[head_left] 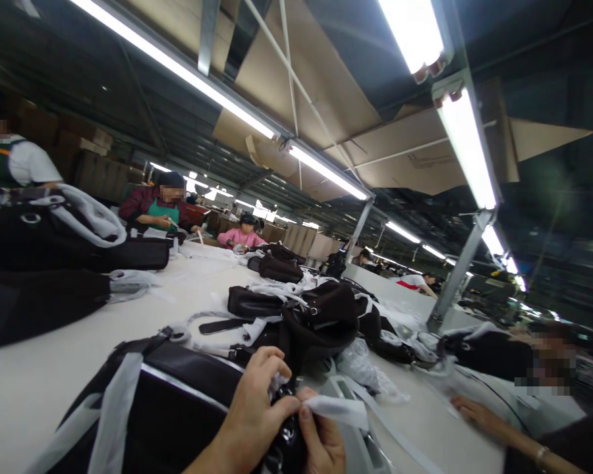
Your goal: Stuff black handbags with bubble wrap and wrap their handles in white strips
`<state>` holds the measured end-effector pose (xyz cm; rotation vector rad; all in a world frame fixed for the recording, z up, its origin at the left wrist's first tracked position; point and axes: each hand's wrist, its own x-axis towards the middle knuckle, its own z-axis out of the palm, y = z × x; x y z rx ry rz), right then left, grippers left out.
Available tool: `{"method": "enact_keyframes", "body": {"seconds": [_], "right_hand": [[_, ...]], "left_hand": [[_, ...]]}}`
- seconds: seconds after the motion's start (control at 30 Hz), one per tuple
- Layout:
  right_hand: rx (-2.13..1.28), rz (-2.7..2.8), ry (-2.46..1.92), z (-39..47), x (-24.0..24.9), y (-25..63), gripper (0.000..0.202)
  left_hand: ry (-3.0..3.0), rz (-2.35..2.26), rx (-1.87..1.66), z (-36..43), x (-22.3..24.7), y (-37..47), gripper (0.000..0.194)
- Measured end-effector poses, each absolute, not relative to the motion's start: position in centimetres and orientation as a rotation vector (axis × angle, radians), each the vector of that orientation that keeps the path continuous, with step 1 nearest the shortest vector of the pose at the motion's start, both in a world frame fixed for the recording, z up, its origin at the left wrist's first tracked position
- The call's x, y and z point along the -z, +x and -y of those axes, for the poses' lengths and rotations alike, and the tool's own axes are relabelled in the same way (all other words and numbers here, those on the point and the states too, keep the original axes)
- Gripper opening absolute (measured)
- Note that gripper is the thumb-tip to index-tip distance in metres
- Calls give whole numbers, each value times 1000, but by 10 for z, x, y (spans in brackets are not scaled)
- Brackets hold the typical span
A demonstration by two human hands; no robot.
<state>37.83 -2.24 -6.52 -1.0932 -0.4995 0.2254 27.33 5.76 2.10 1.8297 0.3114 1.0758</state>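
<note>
A black bag [178,395] with a shiny surface and white wrapping strips [116,411] lies in front of me. My left hand [257,408] is at the bag's right end, its thumb and fingers closed around white wrapping at a dark strap with metal rings [287,431]. Touching it from the right, my right hand [321,434] pinches a white strip [340,411] that sticks out to the right. The fingertips of both hands meet at the strap; what lies under them is partly hidden.
More black bags [321,316] with white wrapping lie beyond, others [44,303] at the left. A green-grey plastic basket [360,428] stands right of my hands on the white table [192,263]. Another person's arm [504,428] reaches in at right; several people work farther back.
</note>
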Motion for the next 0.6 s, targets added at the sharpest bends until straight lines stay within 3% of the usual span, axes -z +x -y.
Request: {"method": "enact_keyframes", "body": {"seconds": [0.07,0.2,0.37,0.6], "right_hand": [[-269,505,-1060,22,66,378,43],[-302,484,-1023,22,63,375,44],[-276,521,-1016,24,58,372,42],[-341,560,-1126,30,53,387,43]], "left_hand": [[1844,-311,-1021,-58,-24,272,31],[1841,-393,-972,-59,-24,272,37],[1895,-281,-1011,-58,-23,273,10],[2026,-244,-1065,-53,-21,274,16]]}}
